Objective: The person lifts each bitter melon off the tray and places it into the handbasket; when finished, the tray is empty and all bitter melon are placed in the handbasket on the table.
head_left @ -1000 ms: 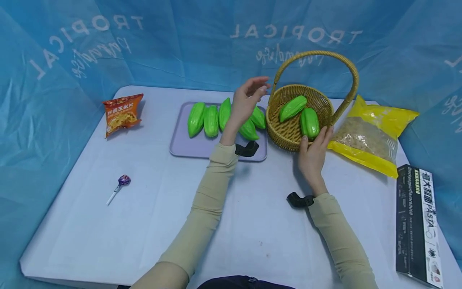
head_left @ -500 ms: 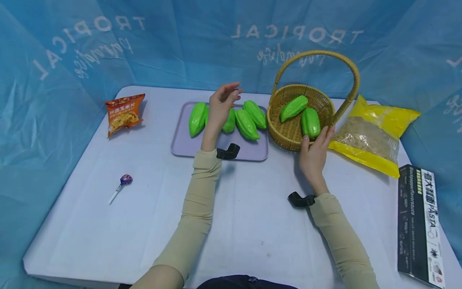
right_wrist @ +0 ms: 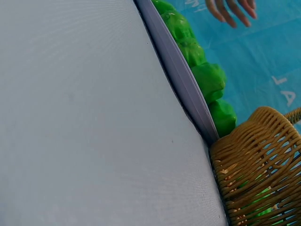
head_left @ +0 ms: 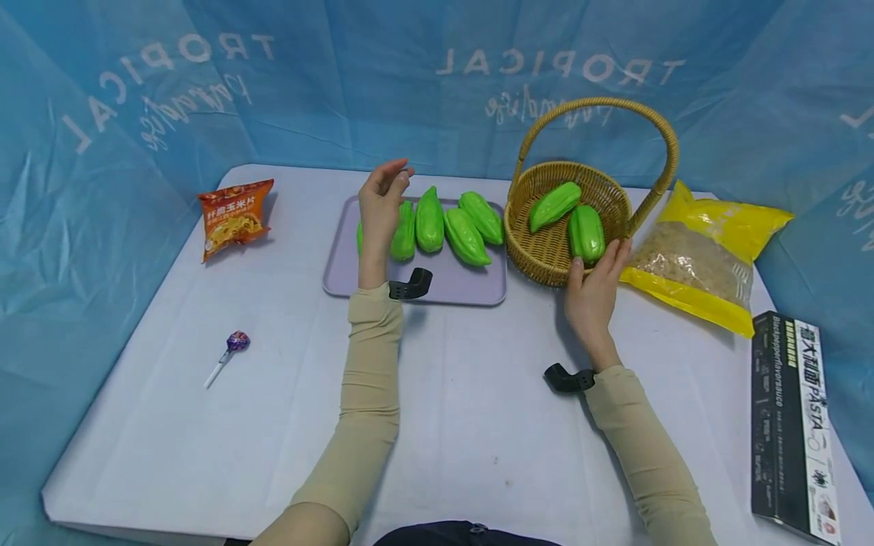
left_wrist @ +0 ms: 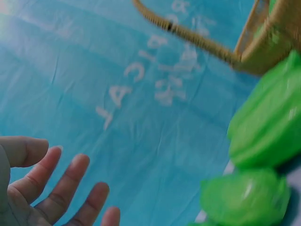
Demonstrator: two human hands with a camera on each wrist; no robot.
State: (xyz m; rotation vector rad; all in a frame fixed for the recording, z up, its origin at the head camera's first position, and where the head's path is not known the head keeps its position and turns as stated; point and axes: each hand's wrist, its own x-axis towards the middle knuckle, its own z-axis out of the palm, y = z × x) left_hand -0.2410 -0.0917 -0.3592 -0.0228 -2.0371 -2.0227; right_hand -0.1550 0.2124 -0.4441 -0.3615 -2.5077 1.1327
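My left hand [head_left: 380, 208] hovers above the left part of a lilac tray [head_left: 444, 292], its fingers loosely bent and nothing in them. Several glossy green ridged fruits [head_left: 430, 220], shaped like star fruit, lie in a row on that tray; the leftmost is mostly hidden behind the hand. To the right stands a wicker basket [head_left: 539, 265] with a tall arched handle. Two more green fruits [head_left: 586, 232] rest inside it. My right hand [head_left: 592, 296] touches the basket's front right side, thumb and fairly straight fingers spread against it.
An orange snack bag [head_left: 235, 220] lies at the back left, with a lollipop [head_left: 235, 343] nearer me. Right of the basket is a yellow bag [head_left: 710, 250] with a see-through window. A black pasta box [head_left: 792, 425] lies along the right edge. Blue cloth [head_left: 410, 91] hangs behind the table.
My left hand has moved left, from beside the basket across the tray to its left part, uncovering fruits on the right. The right hand has stayed at the basket.
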